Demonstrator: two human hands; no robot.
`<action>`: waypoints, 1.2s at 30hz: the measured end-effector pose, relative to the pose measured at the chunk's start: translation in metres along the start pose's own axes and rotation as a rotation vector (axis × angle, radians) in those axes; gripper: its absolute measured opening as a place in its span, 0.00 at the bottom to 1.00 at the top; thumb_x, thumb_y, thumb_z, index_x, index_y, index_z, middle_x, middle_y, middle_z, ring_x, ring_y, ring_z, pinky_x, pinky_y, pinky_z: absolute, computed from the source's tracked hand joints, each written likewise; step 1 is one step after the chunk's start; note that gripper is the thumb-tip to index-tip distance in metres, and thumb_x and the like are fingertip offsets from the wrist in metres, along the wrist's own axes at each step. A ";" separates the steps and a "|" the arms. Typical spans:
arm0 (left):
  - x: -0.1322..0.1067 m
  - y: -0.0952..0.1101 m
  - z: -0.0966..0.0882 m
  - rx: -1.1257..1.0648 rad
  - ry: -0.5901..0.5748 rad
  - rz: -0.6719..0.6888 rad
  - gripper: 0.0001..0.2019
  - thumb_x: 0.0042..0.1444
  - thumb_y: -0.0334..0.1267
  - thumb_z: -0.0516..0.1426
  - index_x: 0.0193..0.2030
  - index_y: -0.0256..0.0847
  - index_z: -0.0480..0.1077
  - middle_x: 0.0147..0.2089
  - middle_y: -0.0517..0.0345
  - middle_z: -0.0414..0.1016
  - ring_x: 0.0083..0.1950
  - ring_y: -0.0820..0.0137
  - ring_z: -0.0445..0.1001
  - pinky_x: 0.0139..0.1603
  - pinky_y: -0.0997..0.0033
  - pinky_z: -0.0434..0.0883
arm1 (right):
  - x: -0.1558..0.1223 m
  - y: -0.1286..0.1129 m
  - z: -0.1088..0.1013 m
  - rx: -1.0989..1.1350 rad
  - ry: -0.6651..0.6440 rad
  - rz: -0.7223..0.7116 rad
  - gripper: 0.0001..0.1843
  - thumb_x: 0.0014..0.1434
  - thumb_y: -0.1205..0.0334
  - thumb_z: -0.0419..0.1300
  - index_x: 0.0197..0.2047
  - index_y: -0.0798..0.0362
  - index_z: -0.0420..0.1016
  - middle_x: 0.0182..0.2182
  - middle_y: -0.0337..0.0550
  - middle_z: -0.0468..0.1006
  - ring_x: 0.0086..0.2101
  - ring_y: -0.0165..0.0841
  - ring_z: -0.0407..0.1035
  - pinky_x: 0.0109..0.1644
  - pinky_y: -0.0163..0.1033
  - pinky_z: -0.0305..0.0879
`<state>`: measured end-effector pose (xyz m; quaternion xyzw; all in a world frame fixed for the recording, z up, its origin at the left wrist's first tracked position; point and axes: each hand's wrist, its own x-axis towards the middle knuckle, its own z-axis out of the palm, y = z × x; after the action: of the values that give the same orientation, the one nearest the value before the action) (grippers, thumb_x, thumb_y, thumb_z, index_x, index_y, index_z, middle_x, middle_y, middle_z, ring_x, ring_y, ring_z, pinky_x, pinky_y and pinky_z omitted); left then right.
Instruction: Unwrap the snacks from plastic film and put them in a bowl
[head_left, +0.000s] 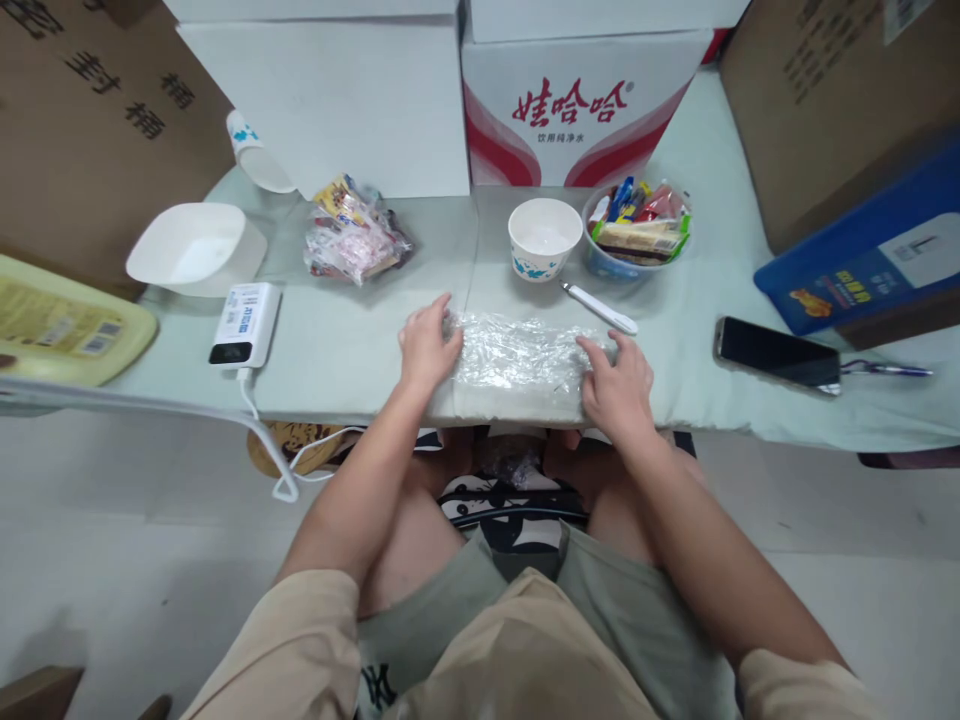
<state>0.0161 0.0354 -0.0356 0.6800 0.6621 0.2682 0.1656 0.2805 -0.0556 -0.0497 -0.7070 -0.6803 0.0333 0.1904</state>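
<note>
A crinkled sheet of clear plastic film (517, 352) lies flat on the table near its front edge, between my hands. At the film's left end is my left hand (430, 345), index finger stretched forward and thumb apart from it. My right hand (616, 383) rests at the right end, with its fingers apart and fingertips at the film. Just beyond the film stands a white paper bowl (544, 240) with a blue print. A white-handled tool (600, 308) with a short metal tip lies past my right fingertips.
A tub of wrapped snacks (637, 230) sits behind the tool. Snack packets (356, 235), a white plastic bowl (196, 250) and a cabled power bank (246, 325) are leftward. A phone (778, 355) lies right. Cartons (577, 110) line the back; a blue package (862, 240) leans right.
</note>
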 end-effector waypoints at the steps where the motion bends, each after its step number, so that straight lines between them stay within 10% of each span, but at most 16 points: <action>1: 0.002 -0.001 0.001 -0.052 -0.030 0.015 0.28 0.55 0.31 0.58 0.64 0.43 0.66 0.51 0.48 0.78 0.54 0.58 0.73 0.58 0.58 0.65 | -0.008 -0.001 -0.001 -0.014 -0.037 -0.016 0.27 0.62 0.68 0.50 0.63 0.46 0.69 0.64 0.57 0.60 0.63 0.54 0.57 0.61 0.64 0.59; 7: 0.005 -0.002 0.003 -0.309 -0.131 0.100 0.34 0.49 0.23 0.56 0.65 0.45 0.64 0.39 0.57 0.78 0.36 0.70 0.72 0.45 0.67 0.69 | -0.048 0.003 -0.043 -0.053 -0.210 -0.085 0.28 0.65 0.51 0.56 0.67 0.45 0.64 0.70 0.59 0.54 0.68 0.65 0.49 0.62 0.74 0.53; 11: 0.006 -0.003 0.006 -0.401 -0.225 0.201 0.35 0.49 0.22 0.56 0.65 0.45 0.63 0.39 0.59 0.77 0.37 0.72 0.71 0.42 0.70 0.68 | -0.022 -0.009 -0.067 0.236 -0.125 -0.134 0.30 0.61 0.47 0.60 0.64 0.45 0.65 0.65 0.55 0.65 0.65 0.56 0.58 0.66 0.67 0.57; 15: 0.007 -0.004 0.006 -0.454 -0.264 0.225 0.34 0.49 0.23 0.55 0.65 0.43 0.63 0.38 0.60 0.76 0.38 0.73 0.72 0.42 0.72 0.68 | 0.025 -0.035 -0.042 0.623 -0.208 -0.150 0.23 0.63 0.51 0.57 0.60 0.47 0.67 0.54 0.51 0.76 0.51 0.43 0.74 0.55 0.54 0.72; 20: 0.007 -0.003 -0.003 -0.607 -0.271 0.292 0.29 0.52 0.28 0.56 0.63 0.42 0.63 0.38 0.60 0.77 0.39 0.73 0.75 0.46 0.70 0.70 | 0.063 -0.060 -0.010 0.519 -0.295 -0.217 0.29 0.52 0.58 0.65 0.57 0.51 0.69 0.50 0.52 0.80 0.50 0.45 0.74 0.55 0.52 0.69; 24: 0.011 -0.005 -0.008 -0.585 -0.115 0.318 0.31 0.50 0.35 0.62 0.63 0.46 0.63 0.52 0.52 0.77 0.54 0.64 0.75 0.57 0.59 0.70 | 0.070 -0.061 -0.008 0.568 -0.426 -0.192 0.06 0.54 0.62 0.58 0.36 0.51 0.74 0.30 0.40 0.79 0.30 0.33 0.72 0.39 0.40 0.67; 28: 0.011 0.000 -0.006 -0.876 -0.081 0.059 0.39 0.45 0.47 0.68 0.64 0.49 0.61 0.69 0.44 0.65 0.70 0.54 0.63 0.65 0.51 0.65 | 0.069 -0.054 0.001 0.945 -0.296 0.068 0.10 0.52 0.53 0.60 0.32 0.50 0.68 0.27 0.37 0.74 0.24 0.30 0.70 0.30 0.37 0.65; 33: 0.001 0.024 -0.001 -1.194 -0.616 -0.391 0.19 0.48 0.46 0.65 0.44 0.38 0.74 0.52 0.41 0.79 0.53 0.56 0.78 0.51 0.58 0.75 | 0.072 -0.050 0.017 1.258 -0.192 0.258 0.18 0.50 0.47 0.64 0.36 0.49 0.67 0.32 0.37 0.75 0.30 0.31 0.74 0.34 0.38 0.70; 36: 0.001 0.032 0.002 -1.091 -0.502 -0.321 0.14 0.49 0.36 0.64 0.44 0.39 0.74 0.50 0.48 0.80 0.44 0.65 0.80 0.41 0.68 0.75 | 0.073 -0.050 0.021 1.290 -0.313 0.285 0.25 0.48 0.47 0.67 0.46 0.48 0.70 0.43 0.45 0.79 0.36 0.34 0.77 0.35 0.38 0.72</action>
<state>0.0426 0.0348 -0.0183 0.4317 0.4646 0.3715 0.6781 0.2323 0.0204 -0.0382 -0.5218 -0.4438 0.5591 0.4671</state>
